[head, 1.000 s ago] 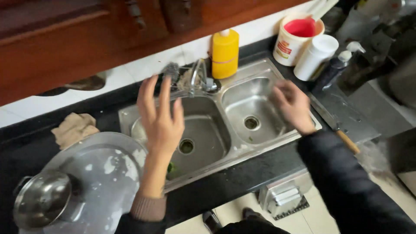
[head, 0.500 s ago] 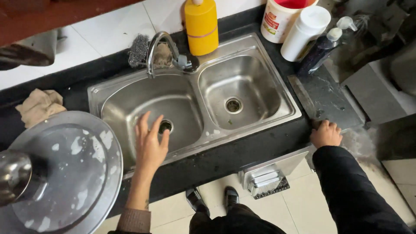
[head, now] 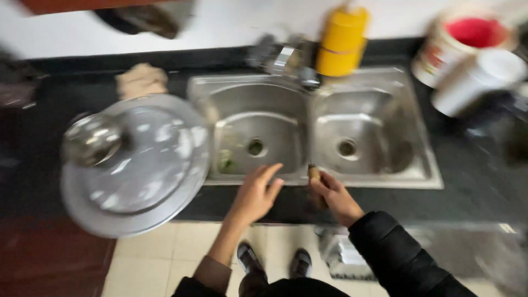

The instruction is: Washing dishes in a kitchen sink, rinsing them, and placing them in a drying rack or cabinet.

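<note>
The picture is motion-blurred. My left hand (head: 256, 193) rests with its fingers apart on the front rim of the steel double sink (head: 379, 180), before the left basin. My right hand (head: 336, 199), in a black sleeve, sits just right of it at the same rim. It is closed around a small brown handle-like thing (head: 313, 172) that sticks up from the fist; the rest of that thing is hidden. Green scraps (head: 225, 161) lie in the left basin near the drain (head: 254, 147).
A big round metal lid (head: 143, 176) with a shiny bowl-shaped piece (head: 91, 140) on it covers the counter at left. A cloth (head: 142, 81), the tap (head: 286, 58), a yellow bottle (head: 342, 41), a white tub with red inside (head: 467, 38) and a white container (head: 478, 82) stand behind.
The view swung left and blurred. My left hand came out of the left basin to the front rim. My right hand moved left from the right counter and now grips a brown handle.
</note>
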